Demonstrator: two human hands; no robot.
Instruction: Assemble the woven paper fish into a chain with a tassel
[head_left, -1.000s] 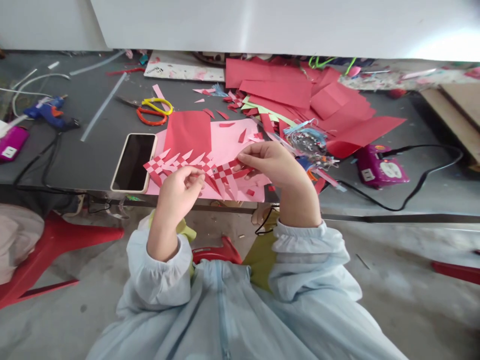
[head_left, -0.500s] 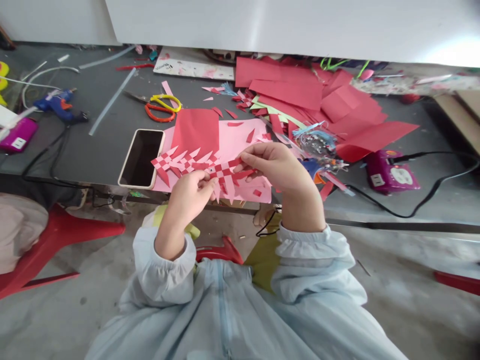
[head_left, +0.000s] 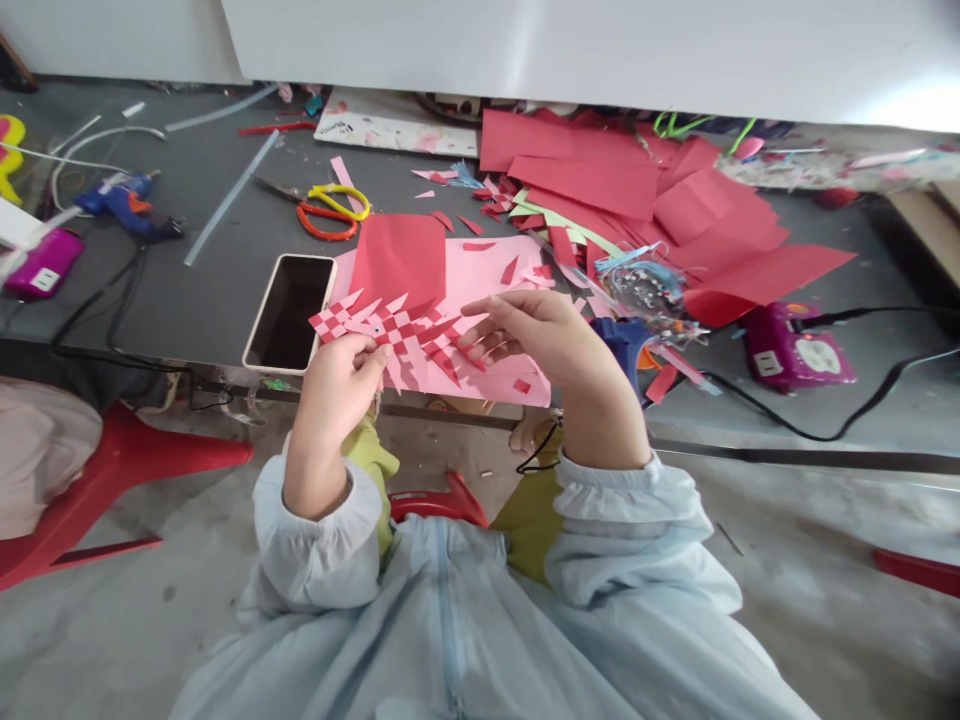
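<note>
My left hand (head_left: 341, 380) pinches a woven paper fish (head_left: 397, 330) between thumb and fingers. The fish is a red and pink checkerboard with pointed strips and a small eye near the fingertips. My right hand (head_left: 540, 330) is just to its right, fingers apart and curved, with nothing plainly held. Another woven paper fish (head_left: 332, 320) lies on the left, and a further woven piece (head_left: 444, 345) sits by my right fingertips, partly hidden. Beneath them is a pink paper sheet (head_left: 499, 380), with a red paper rectangle (head_left: 401, 255) on top.
A phone (head_left: 289, 315) lies left of the paper, with scissors (head_left: 330, 212) behind. Glue guns (head_left: 124, 205) (head_left: 626, 345) lie on either side. Red paper sheets (head_left: 592, 185) and a beaded bundle (head_left: 641, 285) fill the back right. A purple box (head_left: 799, 345) stands at right.
My left hand has moved left with the woven paper fish. My right fingers have come away from the fish and now spread apart, uncovering the woven piece on the right.
</note>
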